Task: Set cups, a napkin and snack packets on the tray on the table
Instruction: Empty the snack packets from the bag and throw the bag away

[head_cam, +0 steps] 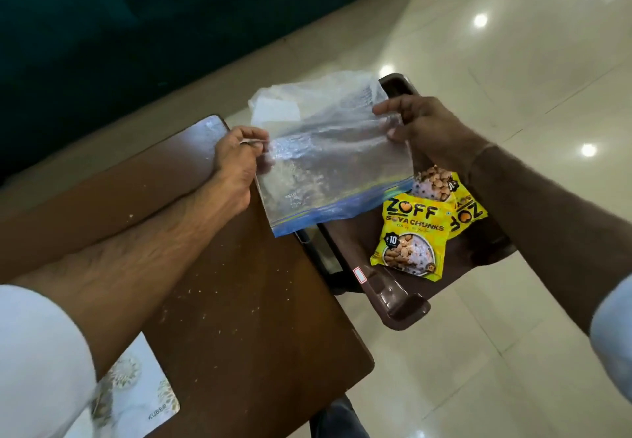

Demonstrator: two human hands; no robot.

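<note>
Both hands pinch a clear zip bag (321, 164), left hand (239, 157) and right hand (420, 126) at opposite edges, stretching it flat above the tray (403, 304). It looks empty, probably because its 2 snack packets (410, 236) already lie on the tray.

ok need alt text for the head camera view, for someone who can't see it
Both hands, left hand and right hand, hold a clear plastic zip bag with a blue seal strip by its sides above a dark brown plastic tray. Two yellow soya chunks snack packets lie on the tray, beside a brown wooden table.
</note>
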